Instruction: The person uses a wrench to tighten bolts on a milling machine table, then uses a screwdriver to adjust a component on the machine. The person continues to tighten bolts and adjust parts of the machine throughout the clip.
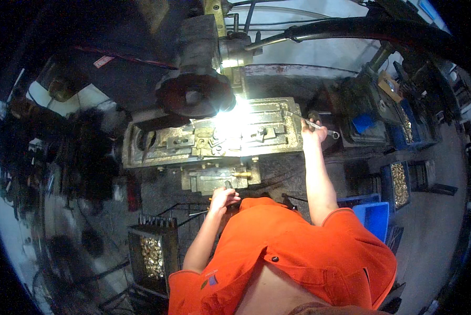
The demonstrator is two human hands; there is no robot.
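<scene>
My right hand (314, 131) is closed around a long silver wrench (308, 123) at the right end of the machine's worktable (294, 137). The wrench's ring end sticks out to the right of the hand, and its other end reaches over the table. Bolted-down clamps and a fixture (210, 143) sit on the worktable under a bright lamp glare that hides part of them. Below the front edge of the table, my left hand (224, 199) is closed, fingers curled, near a smaller metal slide block (209, 180). A small greyish piece shows at its fingertips, too small to name.
A dark machine head (193, 94) hangs over the worktable. A bin of small brassy parts (152, 257) stands at lower left. On the right are a blue tray of similar parts (400, 184), a blue box (373, 218) and a dark cabinet with a blue cloth (362, 124).
</scene>
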